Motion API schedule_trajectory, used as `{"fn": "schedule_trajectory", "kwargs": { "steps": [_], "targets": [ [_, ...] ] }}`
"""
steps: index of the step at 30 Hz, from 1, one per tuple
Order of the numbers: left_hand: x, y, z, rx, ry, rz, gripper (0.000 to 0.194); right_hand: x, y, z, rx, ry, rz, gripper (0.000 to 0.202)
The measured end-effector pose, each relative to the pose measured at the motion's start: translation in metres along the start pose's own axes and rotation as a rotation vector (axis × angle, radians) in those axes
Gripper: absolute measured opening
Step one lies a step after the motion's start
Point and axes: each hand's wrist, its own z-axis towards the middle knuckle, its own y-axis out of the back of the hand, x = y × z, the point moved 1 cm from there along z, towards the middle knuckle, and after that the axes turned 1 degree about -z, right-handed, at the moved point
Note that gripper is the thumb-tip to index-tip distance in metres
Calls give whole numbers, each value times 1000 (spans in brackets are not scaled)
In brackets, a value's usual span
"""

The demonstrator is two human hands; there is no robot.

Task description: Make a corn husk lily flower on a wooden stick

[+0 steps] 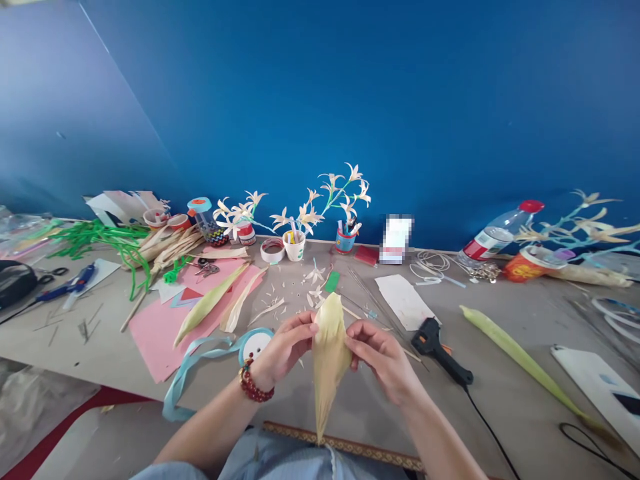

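Observation:
A pale yellow-green corn husk [330,360] hangs between my hands over the table's front edge, its broad end up and its narrow tip pointing down. My left hand [289,343] pinches its left side near the top; a red bead bracelet is on that wrist. On the opposite edge, the thumb and fingers of my right hand [377,353] are closed on the husk. Just left of my left hand lies a spool [256,345] with light blue ribbon [187,373]. A black glue gun [440,350] rests to the right of my right hand.
Pink paper [155,333] with another husk [207,308] lies at left, near green stems [100,233]. White husk flowers [350,187] stand in cups at the back. At right are a long green husk [520,357], a bottle [497,233] and a black cable [493,433].

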Motion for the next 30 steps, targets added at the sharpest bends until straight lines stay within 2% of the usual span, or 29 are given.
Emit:
{"fn": "schedule_trajectory", "kwargs": {
  "steps": [3,8,10,19,24,27,30],
  "targets": [
    [-1,-5,4,35,28,31,21,0,0,2,16,1,-21,30],
    [-1,0,3,-94,-49,21,13,-2,3,6,10,15,-54,30],
    [-2,2,1,-106,-66,14,15,-1,5,7,2,19,-62,30],
    [-13,-1,-8,-99,-102,159,18,0,5,6,3,22,-87,30],
    [-8,-2,-10,-71,-147,231,21,-1,1,4,41,56,-77,29],
    [-4,-5,-11,-49,-141,269,24,-5,-4,5,76,22,-41,31],
    [-5,-9,-12,-31,-137,313,27,-11,-8,5,50,3,-28,37]
  ]
}}
